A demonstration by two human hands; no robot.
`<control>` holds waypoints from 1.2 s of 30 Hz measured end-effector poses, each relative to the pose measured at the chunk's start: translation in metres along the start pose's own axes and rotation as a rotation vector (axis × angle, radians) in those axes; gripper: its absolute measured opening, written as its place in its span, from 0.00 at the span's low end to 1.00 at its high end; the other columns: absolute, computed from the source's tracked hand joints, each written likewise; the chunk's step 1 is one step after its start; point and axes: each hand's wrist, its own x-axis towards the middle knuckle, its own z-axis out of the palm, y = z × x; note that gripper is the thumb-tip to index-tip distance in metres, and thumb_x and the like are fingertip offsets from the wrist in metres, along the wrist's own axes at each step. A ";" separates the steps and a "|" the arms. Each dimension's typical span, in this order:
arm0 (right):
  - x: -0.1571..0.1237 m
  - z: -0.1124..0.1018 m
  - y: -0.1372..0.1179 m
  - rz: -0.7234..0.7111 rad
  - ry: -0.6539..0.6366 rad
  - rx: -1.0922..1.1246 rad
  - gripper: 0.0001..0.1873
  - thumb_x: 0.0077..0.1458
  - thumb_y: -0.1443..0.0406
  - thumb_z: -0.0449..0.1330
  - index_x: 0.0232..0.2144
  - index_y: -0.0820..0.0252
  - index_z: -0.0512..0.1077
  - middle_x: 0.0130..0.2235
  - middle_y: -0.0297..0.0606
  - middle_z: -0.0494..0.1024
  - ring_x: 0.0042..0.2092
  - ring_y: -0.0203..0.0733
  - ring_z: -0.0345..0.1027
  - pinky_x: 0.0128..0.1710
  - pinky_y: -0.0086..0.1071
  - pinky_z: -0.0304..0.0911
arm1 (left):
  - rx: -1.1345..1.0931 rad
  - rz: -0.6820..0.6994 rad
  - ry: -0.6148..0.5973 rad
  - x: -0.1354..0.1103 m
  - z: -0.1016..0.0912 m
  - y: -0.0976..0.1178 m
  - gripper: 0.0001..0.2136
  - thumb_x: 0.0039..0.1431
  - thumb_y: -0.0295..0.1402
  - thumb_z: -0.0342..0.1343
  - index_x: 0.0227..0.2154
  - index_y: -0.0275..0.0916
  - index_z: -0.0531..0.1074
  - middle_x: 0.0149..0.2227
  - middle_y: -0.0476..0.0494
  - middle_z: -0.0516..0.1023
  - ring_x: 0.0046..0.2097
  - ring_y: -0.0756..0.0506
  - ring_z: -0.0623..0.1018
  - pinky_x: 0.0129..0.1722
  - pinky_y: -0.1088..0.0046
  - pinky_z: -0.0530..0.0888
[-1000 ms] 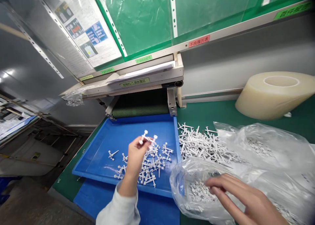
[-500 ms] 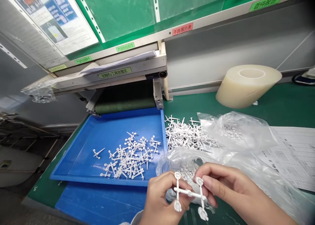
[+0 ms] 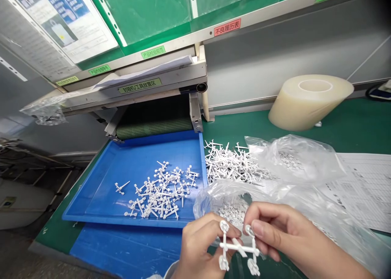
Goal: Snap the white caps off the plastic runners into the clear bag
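Note:
A white plastic sprue point(image 3: 232, 247) with small round parts at the ends of its cross arms is held between my hands at the lower middle. My left hand point(image 3: 200, 244) is closed around its central stem. The thumb and forefinger of my right hand point(image 3: 275, 232) pinch the round part at its upper right. Just behind my hands, an opened clear plastic bag point(image 3: 210, 195) contains many small pieces. To the left, a heap of similar white sprues point(image 3: 161, 193) lies in a blue tray point(image 3: 100, 169).
Behind the tray stands a conveyor end point(image 3: 155, 128). Bare white sprue sticks point(image 3: 229, 163) are piled right of the tray. Farther right are another clear bag point(image 3: 317, 157), a printed sheet point(image 3: 363, 185) and a large roll of clear film point(image 3: 293, 104) on the green table point(image 3: 241, 126).
The sprue has turned in my hands, so its stem now points toward the camera. My right fingers still pinch its upper right part. The view has shifted slightly.

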 end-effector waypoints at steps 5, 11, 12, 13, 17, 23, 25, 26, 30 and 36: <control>0.005 0.004 0.005 0.088 -0.038 0.169 0.21 0.48 0.51 0.66 0.21 0.61 0.66 0.16 0.23 0.61 0.18 0.26 0.45 0.19 0.22 0.46 | 0.038 0.027 0.015 -0.003 0.000 -0.004 0.04 0.56 0.27 0.59 0.33 0.42 0.77 0.26 0.45 0.79 0.28 0.48 0.78 0.28 0.78 0.72; -0.006 0.002 0.018 -0.507 0.391 -0.596 0.04 0.55 0.65 0.61 0.31 0.52 0.77 0.30 0.33 0.77 0.32 0.40 0.71 0.31 0.28 0.65 | -0.109 -0.351 0.047 -0.004 0.004 -0.003 0.05 0.52 0.26 0.60 0.29 0.40 0.80 0.26 0.47 0.77 0.19 0.51 0.75 0.20 0.79 0.71; -0.007 0.001 0.019 -0.537 0.415 -0.611 0.05 0.55 0.66 0.60 0.32 0.51 0.76 0.31 0.33 0.78 0.33 0.40 0.71 0.31 0.28 0.65 | -0.136 -0.385 0.063 -0.003 0.005 -0.002 0.05 0.52 0.26 0.61 0.29 0.41 0.81 0.27 0.46 0.77 0.19 0.52 0.75 0.20 0.79 0.71; -0.007 0.001 0.020 -0.509 0.421 -0.550 0.04 0.56 0.65 0.59 0.33 0.51 0.75 0.30 0.33 0.77 0.32 0.40 0.71 0.31 0.28 0.66 | -0.147 -0.400 0.081 -0.003 0.006 -0.002 0.05 0.51 0.26 0.61 0.28 0.41 0.81 0.27 0.47 0.77 0.19 0.52 0.75 0.20 0.79 0.72; -0.003 0.002 0.020 -0.127 0.142 -0.036 0.16 0.57 0.51 0.56 0.32 0.57 0.69 0.24 0.28 0.68 0.23 0.33 0.61 0.22 0.24 0.61 | -0.076 -0.341 0.129 -0.001 0.005 -0.001 0.06 0.51 0.25 0.61 0.29 0.42 0.81 0.26 0.48 0.77 0.20 0.52 0.74 0.22 0.79 0.71; -0.005 0.010 0.030 -0.075 0.037 -0.188 0.20 0.56 0.47 0.56 0.28 0.58 0.66 0.25 0.27 0.65 0.20 0.27 0.49 0.17 0.22 0.45 | -0.015 -0.337 0.097 0.000 0.009 -0.003 0.04 0.53 0.27 0.60 0.27 0.40 0.80 0.24 0.48 0.74 0.23 0.51 0.74 0.24 0.79 0.70; -0.008 0.011 0.033 -0.236 0.123 -0.417 0.17 0.61 0.53 0.52 0.27 0.57 0.68 0.26 0.30 0.70 0.25 0.32 0.59 0.24 0.24 0.54 | -0.162 -0.483 0.050 0.001 0.012 -0.004 0.05 0.53 0.31 0.60 0.26 0.38 0.80 0.23 0.48 0.73 0.20 0.52 0.73 0.20 0.79 0.70; -0.009 0.011 0.034 -0.318 0.161 -0.527 0.15 0.63 0.57 0.51 0.28 0.56 0.70 0.28 0.31 0.72 0.28 0.35 0.64 0.28 0.25 0.57 | -0.223 -0.535 0.029 0.001 0.013 -0.005 0.06 0.53 0.32 0.60 0.25 0.37 0.79 0.23 0.49 0.72 0.18 0.52 0.73 0.18 0.79 0.70; -0.009 0.008 0.035 -0.443 0.252 -0.752 0.15 0.64 0.61 0.48 0.29 0.56 0.70 0.26 0.31 0.72 0.27 0.36 0.67 0.27 0.26 0.58 | -0.067 -0.318 0.088 -0.004 0.016 -0.009 0.05 0.55 0.29 0.59 0.31 0.40 0.80 0.26 0.46 0.77 0.26 0.48 0.78 0.26 0.78 0.75; -0.007 0.006 0.037 -0.484 0.267 -0.853 0.18 0.64 0.61 0.49 0.22 0.57 0.64 0.21 0.28 0.67 0.23 0.33 0.64 0.23 0.24 0.58 | 0.402 0.211 0.301 -0.017 0.019 -0.015 0.11 0.59 0.27 0.56 0.42 0.45 0.77 0.36 0.42 0.81 0.37 0.47 0.79 0.38 0.75 0.76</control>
